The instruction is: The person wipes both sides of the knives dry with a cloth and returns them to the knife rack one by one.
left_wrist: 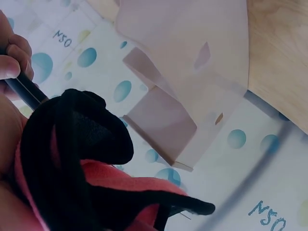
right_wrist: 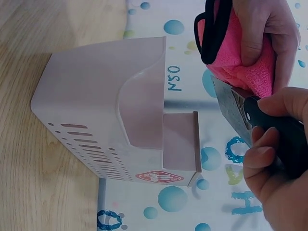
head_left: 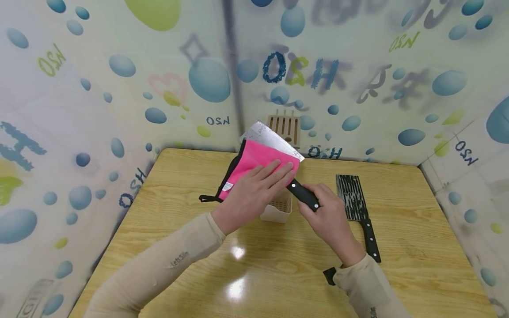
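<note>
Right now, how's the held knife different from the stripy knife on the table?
The right hand grips the held knife; the stripy knife lies on the table. A pink cloth partly covers the held knife's silvery blade; the stripy knife's black-streaked blade is uncovered. Both have black handles with pale dots.

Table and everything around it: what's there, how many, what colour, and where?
Table: 1, brown, mid-view.
Walls: 3, pale, blue-spotted, around table.
Holder: 1, beige, on the table.
Silver knife: 1, black-handled, above table.
Streaked knife: 1, black and silver, table's right.
Cloth: 1, pink with black trim, on silver knife.
Dark piece: 1, black, near right, mostly hidden.
Sleeves: 2, beige, foreground.
Left hand: 1, bare, holding cloth.
Right hand: 1, bare, gripping silver knife.
</note>
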`<move>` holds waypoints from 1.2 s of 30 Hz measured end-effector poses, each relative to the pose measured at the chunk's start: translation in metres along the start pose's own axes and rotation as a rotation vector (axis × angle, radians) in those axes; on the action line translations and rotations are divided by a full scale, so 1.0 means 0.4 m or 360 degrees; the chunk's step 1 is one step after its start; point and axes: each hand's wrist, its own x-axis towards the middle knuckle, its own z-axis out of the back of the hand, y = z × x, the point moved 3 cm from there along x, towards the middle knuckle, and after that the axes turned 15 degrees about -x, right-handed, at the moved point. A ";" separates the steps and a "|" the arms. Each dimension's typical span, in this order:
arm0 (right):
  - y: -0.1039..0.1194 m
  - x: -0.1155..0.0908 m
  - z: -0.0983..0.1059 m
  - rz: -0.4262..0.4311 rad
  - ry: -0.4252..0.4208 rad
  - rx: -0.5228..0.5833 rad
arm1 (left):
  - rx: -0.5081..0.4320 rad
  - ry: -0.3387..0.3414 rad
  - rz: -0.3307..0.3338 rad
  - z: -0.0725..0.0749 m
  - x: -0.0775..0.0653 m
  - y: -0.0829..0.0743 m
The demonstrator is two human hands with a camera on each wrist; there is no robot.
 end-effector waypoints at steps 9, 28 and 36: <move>0.002 0.006 0.000 -0.0005 0.0002 -0.0014 | -0.0034 -0.0004 -0.0021 -0.001 -0.009 -0.017; 0.004 0.013 0.010 -0.0046 0.0032 -0.0021 | -0.0023 0.0053 -0.0047 0.004 -0.015 -0.042; 0.003 0.015 0.007 -0.0032 0.0013 -0.0027 | -0.0019 -0.0015 -0.0003 -0.003 -0.013 -0.031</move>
